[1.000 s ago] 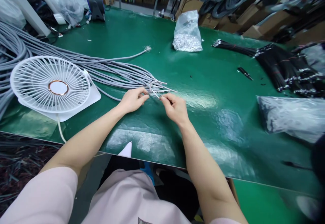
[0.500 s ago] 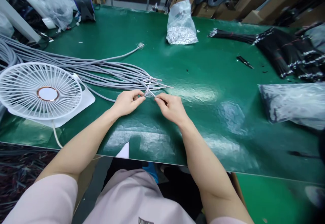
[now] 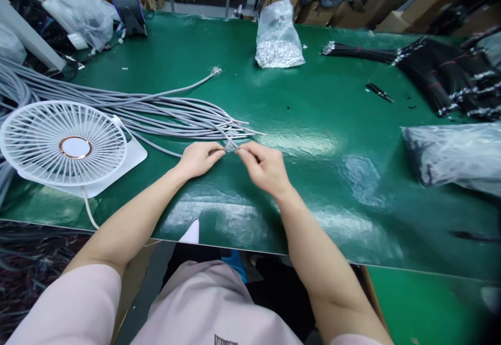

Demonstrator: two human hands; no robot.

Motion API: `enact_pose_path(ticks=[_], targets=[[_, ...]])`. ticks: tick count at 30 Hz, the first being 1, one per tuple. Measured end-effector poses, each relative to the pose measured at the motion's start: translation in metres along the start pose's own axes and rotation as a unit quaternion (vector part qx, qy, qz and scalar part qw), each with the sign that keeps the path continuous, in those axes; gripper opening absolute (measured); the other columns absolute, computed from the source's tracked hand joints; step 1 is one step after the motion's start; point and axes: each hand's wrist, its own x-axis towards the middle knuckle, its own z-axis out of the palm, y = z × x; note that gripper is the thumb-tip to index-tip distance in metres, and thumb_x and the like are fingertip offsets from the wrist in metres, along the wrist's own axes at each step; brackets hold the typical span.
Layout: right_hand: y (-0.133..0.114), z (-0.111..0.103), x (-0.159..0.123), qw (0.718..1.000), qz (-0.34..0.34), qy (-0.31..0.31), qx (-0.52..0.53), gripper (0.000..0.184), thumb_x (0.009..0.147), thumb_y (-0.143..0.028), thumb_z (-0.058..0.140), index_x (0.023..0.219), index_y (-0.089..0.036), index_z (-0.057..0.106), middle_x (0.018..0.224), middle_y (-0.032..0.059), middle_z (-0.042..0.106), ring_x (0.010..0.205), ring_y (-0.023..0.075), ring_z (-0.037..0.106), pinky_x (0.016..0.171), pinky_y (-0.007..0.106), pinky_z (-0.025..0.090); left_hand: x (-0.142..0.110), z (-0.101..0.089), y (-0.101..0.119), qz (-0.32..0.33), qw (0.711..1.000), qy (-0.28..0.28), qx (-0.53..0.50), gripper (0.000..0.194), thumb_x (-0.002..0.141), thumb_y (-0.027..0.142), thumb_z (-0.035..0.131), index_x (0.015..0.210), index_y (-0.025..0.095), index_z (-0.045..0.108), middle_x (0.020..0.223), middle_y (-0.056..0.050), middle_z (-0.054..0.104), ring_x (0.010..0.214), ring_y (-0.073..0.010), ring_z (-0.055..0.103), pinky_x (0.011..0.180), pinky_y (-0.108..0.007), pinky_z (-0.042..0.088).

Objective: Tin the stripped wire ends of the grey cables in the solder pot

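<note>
My left hand (image 3: 201, 158) pinches a grey cable (image 3: 162, 151) close to its stripped end, where thin pale strands (image 3: 230, 145) fan out. Just to its right, my right hand (image 3: 264, 165) is closed in a pinch on the strands of that same end. The two hands are a small gap apart, low over the green table. Behind them lies a bundle of grey cables (image 3: 172, 118), with several stripped ends pointing right. One separate grey cable (image 3: 195, 83) stretches farther back and ends in a frayed tuft.
A white fan (image 3: 76, 146) stands on the left. Toward the back is a clear bag of small shiny parts (image 3: 279, 37). Black cable bundles (image 3: 426, 73), a small black tool (image 3: 379, 93) and a plastic bag (image 3: 454, 154) lie on the right of the green table (image 3: 313, 105).
My right hand has shifted slightly left, closer to my left hand, and its fingers now cover more of the strands. My left hand has moved slightly right.
</note>
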Motion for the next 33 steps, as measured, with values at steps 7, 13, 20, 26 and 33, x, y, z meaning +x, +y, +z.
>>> enact_pose_path(ticks=[7,13,20,26,33], targets=[[0.022,-0.010,0.005,0.995,0.062,-0.076,-0.025,0.022,0.087,-0.024,0.048,0.097,-0.017,0.067,0.058,-0.0028,0.054,0.050,0.0120,0.042,0.056,0.026,0.032,-0.003,-0.004,-0.002,0.002,0.986,0.028,-0.167,0.025,0.081,0.037,0.056,0.091,0.015,0.063,0.065,0.000,0.064,0.059,-0.0128,0.059,0.061,-0.023,0.043],[0.015,-0.002,0.003,0.988,0.086,-0.114,-0.061,0.021,0.088,-0.024,0.047,0.088,-0.018,0.067,0.067,0.0013,0.062,0.056,0.0138,0.047,0.058,0.027,0.031,-0.005,-0.005,0.002,-0.009,0.986,0.042,-0.162,0.028,0.081,0.039,0.055,0.089,0.014,0.065,0.057,0.001,0.059,0.052,-0.0115,0.054,0.055,-0.023,0.039],[0.014,0.011,0.003,0.996,0.069,-0.034,0.040,0.022,0.088,-0.027,0.047,0.084,-0.017,0.066,0.072,0.0032,0.063,0.063,0.0148,0.053,0.062,0.027,0.038,-0.006,-0.004,0.004,-0.006,0.994,0.062,-0.085,0.029,0.082,0.040,0.054,0.088,0.017,0.070,0.061,0.000,0.062,0.054,-0.0120,0.052,0.055,-0.023,0.037],[0.008,-0.005,0.005,0.994,0.083,-0.009,0.070,0.021,0.088,-0.028,0.047,0.082,-0.017,0.064,0.065,0.0006,0.058,0.054,0.0126,0.047,0.054,0.026,0.035,-0.002,-0.002,0.006,-0.039,0.998,0.043,-0.030,0.028,0.083,0.039,0.053,0.085,0.019,0.072,0.063,-0.001,0.065,0.059,-0.0142,0.054,0.056,-0.024,0.037],[0.018,0.005,0.006,0.987,0.120,-0.106,-0.020,0.019,0.084,-0.025,0.050,0.073,-0.018,0.063,0.059,-0.0010,0.056,0.056,0.0134,0.046,0.058,0.026,0.031,-0.003,0.000,0.006,-0.040,0.996,0.083,-0.010,0.028,0.083,0.040,0.055,0.090,0.019,0.071,0.077,-0.002,0.071,0.067,-0.0153,0.058,0.063,-0.025,0.040]])
